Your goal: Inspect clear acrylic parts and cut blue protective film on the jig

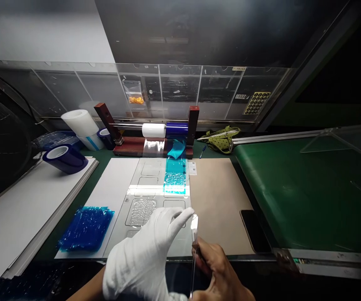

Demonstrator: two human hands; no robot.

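left hand point(143, 259) – gloved, fingertips pinching clear strip point(194, 234) | right hand point(219, 271) – bare, gripping it, partly cut off

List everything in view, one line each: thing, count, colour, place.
clear panel: 1, transparent, held on edge at front centre
template sheet: 1, clear with outlined cells, mid-table
blue film strip: 1, blue, on the template sheet
stack of blue films: 1, blue, front left
tape dispenser: 1, dark red-brown, behind the template sheet, with a white and a blue roll
blue tape roll: 1, dark blue, on the white boards at left
white roll: 1, white, back left
phone: 1, black, right edge of the brown mat
green pouch: 1, green dotted, back right
left hand: white glove, fingers on the panel's top
right hand: bare, gripping the panel's edge
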